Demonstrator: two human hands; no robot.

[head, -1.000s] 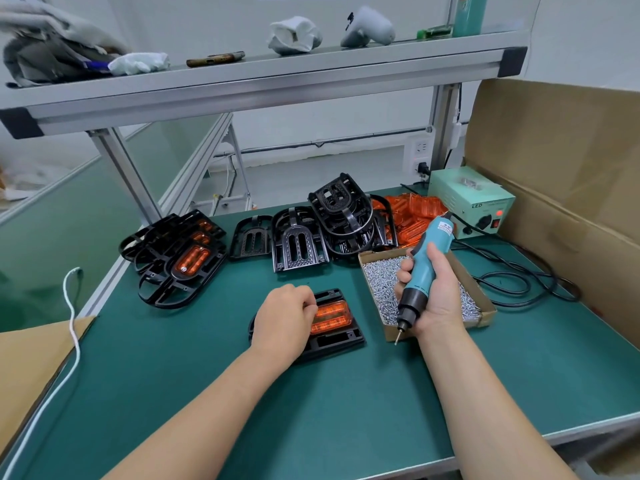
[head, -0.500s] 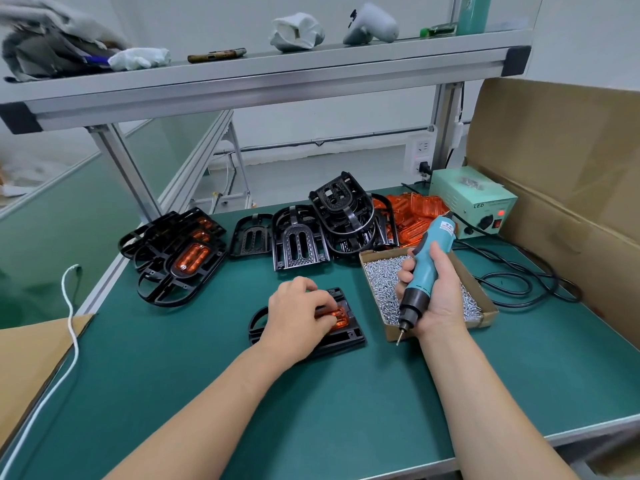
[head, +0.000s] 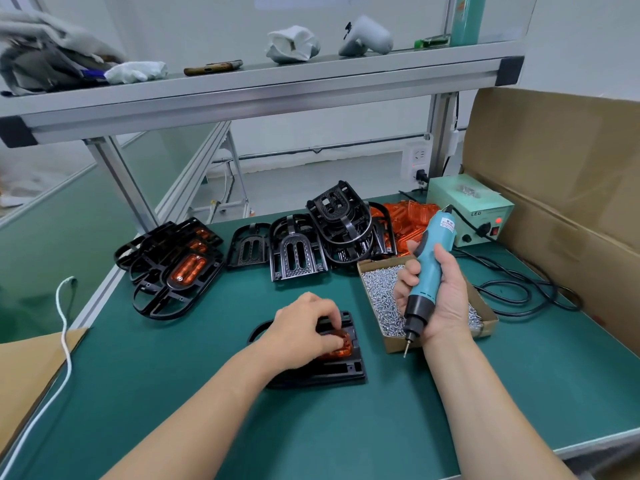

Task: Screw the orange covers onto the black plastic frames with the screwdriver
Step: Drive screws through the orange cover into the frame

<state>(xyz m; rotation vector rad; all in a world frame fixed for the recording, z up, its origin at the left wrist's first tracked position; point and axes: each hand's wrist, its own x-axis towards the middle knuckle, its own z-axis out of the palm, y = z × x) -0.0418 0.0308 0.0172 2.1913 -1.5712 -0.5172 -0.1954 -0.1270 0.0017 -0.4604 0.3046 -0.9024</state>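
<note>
On the green desk (head: 194,403), near its front middle, a black plastic frame (head: 332,373) lies flat with an orange cover (head: 343,348) seated in it. The left hand (head: 304,336) lies over this frame, its fingers curled down onto the orange cover and the thumb against the cover's near edge, so it pinches the cover in place. Just to the right, the right hand (head: 445,303) is wrapped round a teal electric screwdriver (head: 429,268), held nearly upright and tilted a little, with the bit pointing down. The bit hangs above the near left corner of a shallow cardboard box (head: 396,345) filled with small silver screws (head: 379,292), clear of the frame. Whether a screw sits on the bit is too small to tell. Behind the box lies a heap of loose orange covers (head: 405,220), and left of that a pile of bare black frames (head: 330,233). Further left, at the desk's edge, a stack of frames with orange covers already fitted (head: 176,271) rests. A pale green power unit (head: 464,207) stands at the back right, its black cable (head: 512,289) looped on the desk beside a cardboard sheet (head: 554,168)
</note>
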